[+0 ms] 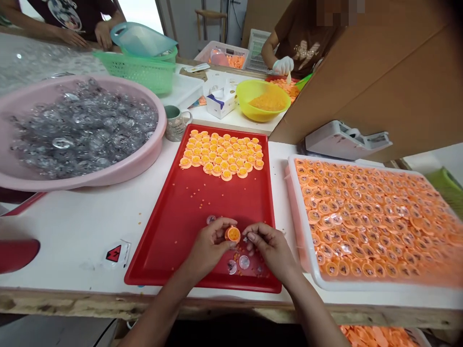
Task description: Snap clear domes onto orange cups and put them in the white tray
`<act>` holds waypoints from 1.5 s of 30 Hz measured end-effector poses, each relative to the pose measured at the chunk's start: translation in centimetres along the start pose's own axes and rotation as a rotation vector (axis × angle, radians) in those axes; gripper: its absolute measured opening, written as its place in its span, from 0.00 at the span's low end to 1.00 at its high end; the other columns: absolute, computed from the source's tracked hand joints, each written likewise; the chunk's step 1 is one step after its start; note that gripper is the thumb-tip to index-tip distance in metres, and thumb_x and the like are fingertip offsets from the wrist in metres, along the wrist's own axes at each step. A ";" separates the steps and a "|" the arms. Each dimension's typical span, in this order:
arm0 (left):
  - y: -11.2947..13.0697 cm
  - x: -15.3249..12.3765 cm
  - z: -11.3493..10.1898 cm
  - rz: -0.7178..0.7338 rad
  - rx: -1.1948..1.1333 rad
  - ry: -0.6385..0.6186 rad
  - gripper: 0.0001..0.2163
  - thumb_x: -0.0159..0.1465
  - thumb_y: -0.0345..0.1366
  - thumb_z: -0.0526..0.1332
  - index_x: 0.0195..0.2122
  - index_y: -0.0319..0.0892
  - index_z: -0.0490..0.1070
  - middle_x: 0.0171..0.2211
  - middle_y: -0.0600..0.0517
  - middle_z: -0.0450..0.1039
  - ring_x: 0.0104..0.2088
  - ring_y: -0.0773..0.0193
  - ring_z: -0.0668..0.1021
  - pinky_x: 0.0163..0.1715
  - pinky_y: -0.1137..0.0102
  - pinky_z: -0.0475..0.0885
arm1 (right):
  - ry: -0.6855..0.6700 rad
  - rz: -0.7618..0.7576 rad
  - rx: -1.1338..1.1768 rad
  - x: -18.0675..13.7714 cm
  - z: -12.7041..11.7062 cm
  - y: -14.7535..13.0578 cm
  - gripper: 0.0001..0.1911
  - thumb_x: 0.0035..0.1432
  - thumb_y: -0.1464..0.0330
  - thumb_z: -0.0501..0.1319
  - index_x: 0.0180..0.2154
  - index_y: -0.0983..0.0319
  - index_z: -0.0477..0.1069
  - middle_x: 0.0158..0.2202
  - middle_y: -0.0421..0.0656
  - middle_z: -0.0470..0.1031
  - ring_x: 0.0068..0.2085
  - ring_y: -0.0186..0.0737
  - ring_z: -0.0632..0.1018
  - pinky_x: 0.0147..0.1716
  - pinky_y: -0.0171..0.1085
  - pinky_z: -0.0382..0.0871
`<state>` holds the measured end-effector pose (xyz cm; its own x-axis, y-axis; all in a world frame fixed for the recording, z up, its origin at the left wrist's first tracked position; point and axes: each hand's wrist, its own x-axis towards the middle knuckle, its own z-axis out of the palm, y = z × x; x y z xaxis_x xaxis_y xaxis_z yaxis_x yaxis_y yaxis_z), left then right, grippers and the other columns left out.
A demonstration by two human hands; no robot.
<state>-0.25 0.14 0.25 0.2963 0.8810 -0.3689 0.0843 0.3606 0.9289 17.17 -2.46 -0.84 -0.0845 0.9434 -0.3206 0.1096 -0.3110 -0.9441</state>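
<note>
Over the near end of a red tray [188, 212], my left hand [210, 243] pinches a small round orange-filled cup [232, 234] between thumb and fingers. My right hand [267, 243] is closed just right of the cup, fingertips almost touching it; what it pinches is too small to make out. Two clear round lids [238, 264] lie on the tray below my hands, among scattered orange beads. Several filled orange cups [222, 154] sit in rows at the tray's far end.
A white tray [307, 231] packed with sealed orange cups is on the right. A pink basin [119, 168] of clear lids stands at left, a mug [176, 123] and a yellow bowl [264, 101] behind. Other people work at the far side. A cardboard box [379, 82] rises at right.
</note>
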 end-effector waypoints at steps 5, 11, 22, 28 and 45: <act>-0.7 0.0 1.9 0.030 0.081 -0.022 0.13 0.54 0.29 0.64 0.41 0.42 0.71 0.38 0.51 0.78 0.40 0.61 0.79 0.40 0.69 0.74 | 0.056 -0.010 0.045 -0.6 0.0 0.0 0.07 0.57 0.63 0.61 0.33 0.61 0.71 0.26 0.39 0.73 0.25 0.36 0.74 0.26 0.34 0.71; -0.2 -0.3 2.9 0.187 0.307 -0.026 0.08 0.60 0.29 0.58 0.39 0.43 0.74 0.34 0.51 0.78 0.36 0.62 0.78 0.35 0.70 0.73 | 0.260 -0.365 -0.408 -1.6 0.2 0.2 0.06 0.60 0.73 0.57 0.34 0.59 0.71 0.32 0.41 0.72 0.33 0.38 0.75 0.32 0.34 0.71; 0.3 -0.9 2.0 0.230 0.207 0.009 0.12 0.57 0.25 0.63 0.42 0.44 0.75 0.40 0.53 0.79 0.41 0.64 0.79 0.44 0.72 0.73 | 0.281 -0.353 -0.356 -3.1 0.5 0.2 0.04 0.61 0.73 0.59 0.36 0.58 0.69 0.29 0.38 0.73 0.28 0.34 0.75 0.28 0.32 0.70; 1.0 -1.6 2.0 0.479 0.280 0.032 0.13 0.58 0.24 0.64 0.42 0.44 0.77 0.40 0.53 0.80 0.41 0.67 0.80 0.44 0.76 0.74 | 0.309 -0.513 -0.293 -4.1 0.4 -0.8 0.08 0.60 0.78 0.58 0.36 0.60 0.73 0.30 0.40 0.74 0.31 0.34 0.75 0.30 0.32 0.70; 1.6 -2.2 3.0 0.594 0.275 0.089 0.11 0.60 0.24 0.62 0.40 0.45 0.76 0.38 0.51 0.80 0.41 0.63 0.80 0.43 0.70 0.77 | 0.334 -0.443 -0.186 -4.4 0.7 -1.1 0.09 0.61 0.78 0.57 0.35 0.59 0.72 0.28 0.39 0.71 0.28 0.34 0.74 0.27 0.33 0.70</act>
<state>2.05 -2.11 2.66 0.2882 0.9323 0.2186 0.1741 -0.2755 0.9454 16.74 -6.37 1.57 0.1516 0.9733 0.1723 0.3102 0.1187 -0.9433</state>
